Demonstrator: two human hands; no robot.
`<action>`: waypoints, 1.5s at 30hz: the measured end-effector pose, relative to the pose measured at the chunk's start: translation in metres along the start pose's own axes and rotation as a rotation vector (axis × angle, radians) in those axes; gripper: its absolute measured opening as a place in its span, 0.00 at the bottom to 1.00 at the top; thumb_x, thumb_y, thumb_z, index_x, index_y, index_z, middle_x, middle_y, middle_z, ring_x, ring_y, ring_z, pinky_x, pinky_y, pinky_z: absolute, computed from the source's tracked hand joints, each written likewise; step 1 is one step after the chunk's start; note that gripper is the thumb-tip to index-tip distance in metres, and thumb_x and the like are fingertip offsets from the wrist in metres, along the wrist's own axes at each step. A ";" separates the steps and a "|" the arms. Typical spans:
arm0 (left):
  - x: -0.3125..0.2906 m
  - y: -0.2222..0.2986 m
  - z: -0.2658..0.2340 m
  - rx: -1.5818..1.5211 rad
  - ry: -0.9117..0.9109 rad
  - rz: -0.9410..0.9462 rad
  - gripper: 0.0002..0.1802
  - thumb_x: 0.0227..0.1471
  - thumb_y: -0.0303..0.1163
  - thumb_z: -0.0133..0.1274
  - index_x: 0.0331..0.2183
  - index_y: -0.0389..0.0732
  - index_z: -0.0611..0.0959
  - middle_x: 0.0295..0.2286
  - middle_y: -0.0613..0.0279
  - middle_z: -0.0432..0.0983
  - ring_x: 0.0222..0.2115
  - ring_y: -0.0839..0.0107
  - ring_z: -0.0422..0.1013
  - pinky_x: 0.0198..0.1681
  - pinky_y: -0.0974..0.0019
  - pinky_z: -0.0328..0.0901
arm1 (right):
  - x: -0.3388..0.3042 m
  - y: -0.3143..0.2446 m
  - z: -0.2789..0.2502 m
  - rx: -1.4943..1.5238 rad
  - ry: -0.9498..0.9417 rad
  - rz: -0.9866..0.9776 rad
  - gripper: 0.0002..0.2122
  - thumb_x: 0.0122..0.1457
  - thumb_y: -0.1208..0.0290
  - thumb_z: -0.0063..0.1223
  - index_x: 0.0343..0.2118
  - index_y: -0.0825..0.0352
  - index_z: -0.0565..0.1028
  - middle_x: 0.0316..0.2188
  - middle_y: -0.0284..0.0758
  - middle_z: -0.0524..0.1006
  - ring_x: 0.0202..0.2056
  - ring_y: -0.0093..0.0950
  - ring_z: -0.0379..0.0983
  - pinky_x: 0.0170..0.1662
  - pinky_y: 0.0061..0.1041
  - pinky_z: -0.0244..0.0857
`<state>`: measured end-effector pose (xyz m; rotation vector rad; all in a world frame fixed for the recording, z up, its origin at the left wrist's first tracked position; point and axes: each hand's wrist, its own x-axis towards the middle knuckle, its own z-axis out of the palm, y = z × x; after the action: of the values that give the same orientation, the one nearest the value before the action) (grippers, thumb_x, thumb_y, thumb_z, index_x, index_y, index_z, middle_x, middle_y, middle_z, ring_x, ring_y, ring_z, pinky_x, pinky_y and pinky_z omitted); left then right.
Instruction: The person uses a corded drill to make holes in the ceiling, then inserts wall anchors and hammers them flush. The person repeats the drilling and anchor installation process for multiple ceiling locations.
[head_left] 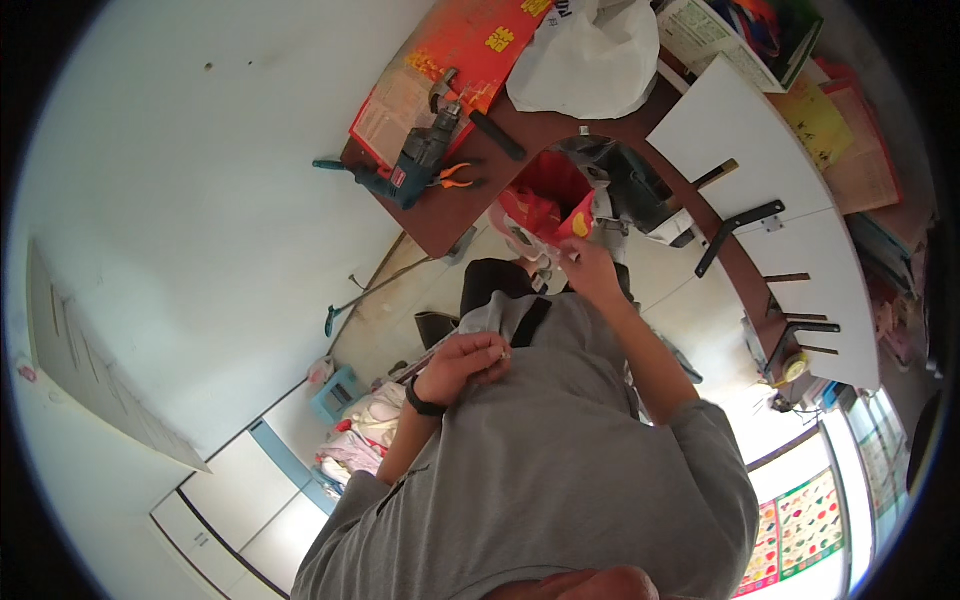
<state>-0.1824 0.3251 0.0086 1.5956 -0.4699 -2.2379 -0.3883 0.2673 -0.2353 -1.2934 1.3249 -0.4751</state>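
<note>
My left hand [465, 366] is in front of my grey shirt, its fingers closed in a pinch. A tiny pale piece [505, 355] shows at the fingertips, too small to name. My right hand [592, 270] reaches farther forward, fingers drawn together beside a red bag [535, 212] under the table edge. Translucent plastic [512, 236] lies close to those fingertips; whether they grip it, I cannot tell. On the brown table [420, 225] ahead lie a power drill [410, 170], a hammer [492, 132] with a dark handle and orange-handled pliers [455, 176].
A white plastic bag [590, 60] and a red printed box [460, 50] sit on the table. White panels [770, 200] with black brackets [740, 235] stand at the right. A white wall [200, 200] rises on the left. A blue-handled tool [335, 318] leans near it.
</note>
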 end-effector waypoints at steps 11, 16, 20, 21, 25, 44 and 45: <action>0.032 0.016 -0.108 0.092 -0.022 -0.234 0.13 0.67 0.36 0.47 0.37 0.36 0.80 0.28 0.69 0.72 0.25 0.83 0.61 0.27 0.76 0.54 | 0.116 0.141 0.175 -0.452 0.040 0.427 0.11 0.58 0.65 0.52 0.40 0.59 0.81 0.37 0.42 0.83 0.39 0.43 0.81 0.41 0.44 0.75; 0.041 0.029 -0.147 0.144 -0.052 -0.362 0.13 0.66 0.36 0.49 0.36 0.36 0.80 0.27 0.69 0.72 0.25 0.81 0.63 0.28 0.74 0.55 | 0.059 0.160 0.179 -0.510 0.082 0.198 0.08 0.52 0.72 0.53 0.33 0.59 0.81 0.32 0.40 0.82 0.36 0.44 0.80 0.36 0.44 0.74; 0.045 0.029 -0.156 0.154 -0.067 -0.372 0.13 0.66 0.36 0.48 0.37 0.36 0.80 0.27 0.69 0.71 0.24 0.82 0.62 0.27 0.75 0.54 | 0.056 0.165 0.188 -0.448 0.282 0.031 0.06 0.48 0.76 0.54 0.30 0.62 0.79 0.30 0.41 0.80 0.35 0.44 0.79 0.37 0.44 0.73; 0.044 0.029 -0.154 0.145 -0.062 -0.361 0.13 0.66 0.35 0.48 0.37 0.36 0.80 0.27 0.69 0.71 0.24 0.82 0.61 0.27 0.75 0.53 | 0.055 0.165 0.191 -0.452 0.236 0.032 0.07 0.48 0.76 0.54 0.30 0.62 0.79 0.32 0.41 0.80 0.36 0.43 0.79 0.37 0.43 0.73; 0.039 0.021 -0.148 0.120 -0.090 -0.355 0.12 0.66 0.35 0.48 0.37 0.36 0.80 0.27 0.70 0.71 0.24 0.83 0.61 0.27 0.76 0.53 | 0.046 0.155 0.187 -0.462 0.120 0.010 0.10 0.46 0.76 0.55 0.33 0.61 0.81 0.35 0.40 0.80 0.39 0.41 0.79 0.40 0.40 0.74; 0.301 -0.137 -0.185 0.658 0.130 0.293 0.16 0.66 0.39 0.49 0.30 0.37 0.79 0.22 0.60 0.76 0.23 0.69 0.73 0.29 0.65 0.65 | 0.013 0.137 0.189 -0.306 0.296 0.223 0.16 0.48 0.80 0.54 0.34 0.49 0.83 0.54 0.39 0.75 0.42 0.42 0.80 0.42 0.38 0.75; 0.323 -0.135 -0.182 0.706 0.170 0.468 0.16 0.65 0.38 0.49 0.31 0.37 0.79 0.24 0.56 0.79 0.25 0.62 0.76 0.30 0.61 0.67 | 0.014 0.138 0.191 -0.343 0.322 0.204 0.16 0.48 0.80 0.54 0.35 0.49 0.83 0.55 0.40 0.75 0.42 0.42 0.80 0.42 0.38 0.75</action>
<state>-0.1203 0.2825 -0.3782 1.7125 -1.5263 -1.6412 -0.2711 0.3758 -0.4093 -1.3771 1.8504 -0.3291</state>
